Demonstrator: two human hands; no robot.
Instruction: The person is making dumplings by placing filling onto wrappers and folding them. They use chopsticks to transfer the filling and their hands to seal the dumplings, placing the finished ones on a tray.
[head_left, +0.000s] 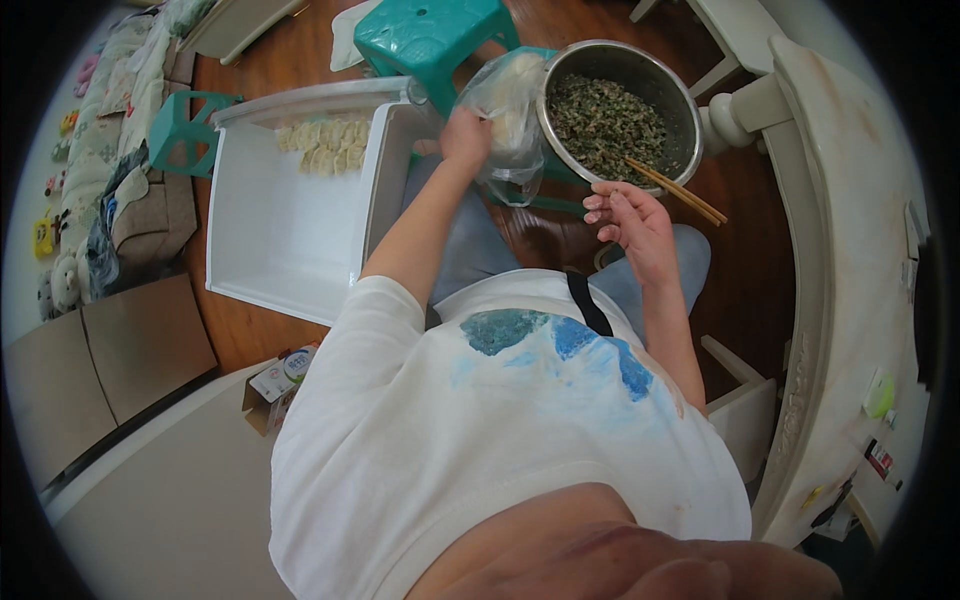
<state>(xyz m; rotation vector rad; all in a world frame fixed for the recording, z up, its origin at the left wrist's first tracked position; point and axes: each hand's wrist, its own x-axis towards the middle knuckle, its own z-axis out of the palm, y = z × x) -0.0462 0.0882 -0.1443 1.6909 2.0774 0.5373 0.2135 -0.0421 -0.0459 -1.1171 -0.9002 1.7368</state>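
My left hand (465, 141) is at the near left side of a clear plastic bag (517, 161) that holds pale round dough wrappers (516, 112); its fingers are partly hidden against the bag. My right hand (630, 221) is raised just below a steel bowl (551, 142), fingers curled and dusted with white; whether something thin is between thumb and fingertips cannot be told. The bowl holds a chopped green filling (607, 116), and a pair of wooden chopsticks (686, 196) leans over its rim. Rows of dumplings (330, 142) lie at the far end of a white drawer-like bin (277, 232) on my left.
A teal plastic stool (427, 37) stands beyond the bag, another (176, 142) left of the bin. A cream table edge (810, 262) curves along the right. An opened carton (274, 390) lies at lower left. A sofa (146, 225) is at far left.
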